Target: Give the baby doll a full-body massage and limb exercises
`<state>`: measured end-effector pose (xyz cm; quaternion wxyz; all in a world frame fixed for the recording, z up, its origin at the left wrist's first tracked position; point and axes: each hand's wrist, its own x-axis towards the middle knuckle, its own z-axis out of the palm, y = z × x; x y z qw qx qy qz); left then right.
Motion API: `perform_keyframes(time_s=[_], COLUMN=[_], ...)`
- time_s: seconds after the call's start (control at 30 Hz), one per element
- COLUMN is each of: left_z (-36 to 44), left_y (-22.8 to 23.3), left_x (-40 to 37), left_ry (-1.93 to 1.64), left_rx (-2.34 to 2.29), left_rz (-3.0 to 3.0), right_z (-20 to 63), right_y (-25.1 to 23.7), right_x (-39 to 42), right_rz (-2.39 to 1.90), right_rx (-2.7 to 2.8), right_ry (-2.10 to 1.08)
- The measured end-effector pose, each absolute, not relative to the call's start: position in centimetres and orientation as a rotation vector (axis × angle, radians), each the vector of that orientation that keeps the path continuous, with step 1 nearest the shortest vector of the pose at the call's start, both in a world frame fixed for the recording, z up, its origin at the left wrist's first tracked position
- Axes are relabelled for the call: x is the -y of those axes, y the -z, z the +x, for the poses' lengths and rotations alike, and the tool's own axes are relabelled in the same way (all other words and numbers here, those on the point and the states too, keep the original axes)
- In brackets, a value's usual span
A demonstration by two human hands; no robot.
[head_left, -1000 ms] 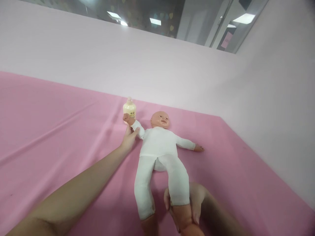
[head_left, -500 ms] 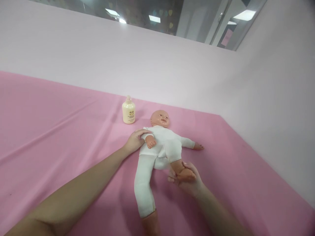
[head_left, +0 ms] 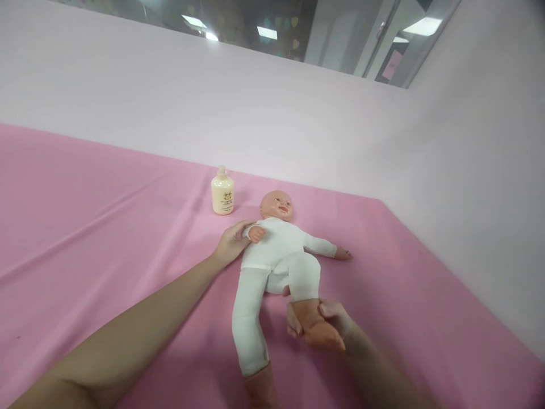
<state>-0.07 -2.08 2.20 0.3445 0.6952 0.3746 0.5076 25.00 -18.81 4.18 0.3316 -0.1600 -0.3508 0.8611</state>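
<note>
The right hand [head_left: 327, 321] has its grip closed around the bare foot of the baby doll [head_left: 279, 250], whose knee is bent upward. The left hand [head_left: 230, 243] clasps the doll's folded arm at the shoulder, fingers curled round it. The doll lies face up on a pink sheet [head_left: 106, 227], with a cream lotion bottle [head_left: 222, 195] standing near its head.

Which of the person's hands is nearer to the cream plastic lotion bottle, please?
Left. The left hand holds the doll's arm just in front of the cream plastic lotion bottle; the right hand grips the doll's foot, much farther away.
</note>
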Motion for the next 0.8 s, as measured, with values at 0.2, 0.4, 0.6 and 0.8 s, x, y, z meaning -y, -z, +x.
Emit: perform_keyframes(time_s=[0.2,0.4,0.6,0.8], left_z=[-0.2,-1.1,-1.4,-1.1], left_y=[-1.1,0.6,0.7,0.6], left_x=[0.9,-0.9,-1.4,-1.2], left_ry=[-1.474,-1.635,-1.579,-1.566], left_rx=[-1.086,-1.058,-1.056,-1.041], left_rz=[1.595,1.224,1.046,1.094], right_z=[25.2,23.5,23.0,24.6], right_y=[-4.7,-8.7,-9.4,-8.3], right_x=[18.6,18.1,18.4,18.5], right_rz=[-0.301,-0.325,-0.329,-0.479], right_rx=[1.138,1.63,1.72,1.607], right_ry=[-2.667,-2.709,-2.573,-2.607])
